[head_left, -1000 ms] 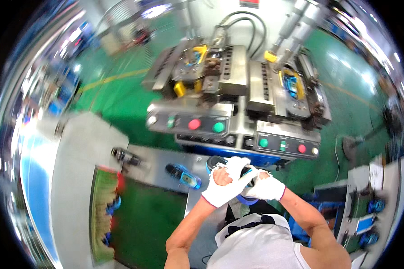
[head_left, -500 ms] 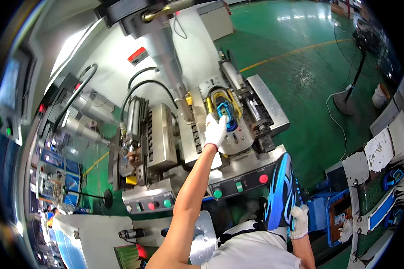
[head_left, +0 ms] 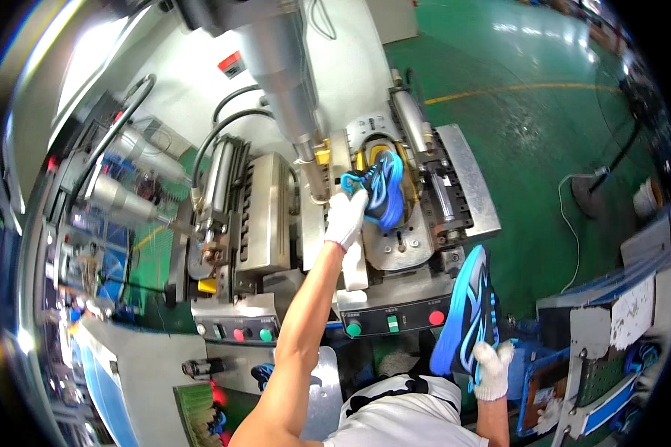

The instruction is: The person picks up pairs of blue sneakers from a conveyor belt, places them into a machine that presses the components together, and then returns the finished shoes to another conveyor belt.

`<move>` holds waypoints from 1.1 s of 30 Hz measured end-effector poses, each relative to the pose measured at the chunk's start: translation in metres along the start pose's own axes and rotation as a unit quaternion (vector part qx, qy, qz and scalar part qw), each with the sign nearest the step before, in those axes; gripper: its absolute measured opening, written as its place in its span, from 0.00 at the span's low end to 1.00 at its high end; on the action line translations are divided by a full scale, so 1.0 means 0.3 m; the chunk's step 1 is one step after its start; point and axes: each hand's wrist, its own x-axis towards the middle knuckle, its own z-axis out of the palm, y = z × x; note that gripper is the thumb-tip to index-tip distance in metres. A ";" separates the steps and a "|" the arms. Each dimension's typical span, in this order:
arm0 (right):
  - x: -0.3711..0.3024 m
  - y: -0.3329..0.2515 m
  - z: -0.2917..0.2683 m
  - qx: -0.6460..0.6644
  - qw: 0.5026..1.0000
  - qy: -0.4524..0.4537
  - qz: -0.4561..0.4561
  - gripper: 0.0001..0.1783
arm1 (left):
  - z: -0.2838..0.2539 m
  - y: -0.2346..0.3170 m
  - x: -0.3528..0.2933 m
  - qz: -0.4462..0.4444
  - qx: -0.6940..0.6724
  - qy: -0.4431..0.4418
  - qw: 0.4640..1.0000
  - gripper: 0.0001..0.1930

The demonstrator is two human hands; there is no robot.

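My left hand point(head_left: 345, 216), in a white glove, pinches a blue and black sneaker point(head_left: 384, 195) by its collar. That sneaker is tipped on its side over the yellow-edged mould point(head_left: 361, 159) of a metal pressing machine point(head_left: 399, 252); whether it touches the mould I cannot tell. Low on the right, my right hand point(head_left: 490, 370), also gloved in white, grips a second blue and black sneaker point(head_left: 466, 316) near its lower end. This one hangs toe up, beside the machine's front corner. The fingers of both hands are partly hidden by glove and shoe.
Green and red buttons line the front control panel point(head_left: 391, 322). A vertical steel cylinder point(head_left: 279, 82) stands over the machine, left of the mould. At lower right are a blue crate point(head_left: 533, 387) and a rack point(head_left: 608, 372) with more shoes. A fan stand point(head_left: 593, 192) is on the green floor.
The left hand's sneaker has risen from sitting upright in the mould and turned onto its side. My right hand keeps its sneaker, with little movement. The whole view has shifted slightly.
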 end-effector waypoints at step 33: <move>0.039 0.447 0.765 -0.484 0.640 -0.354 -0.481 0.45 | -0.211 -1.114 -2.003 -0.493 -0.182 0.370 0.766 0.41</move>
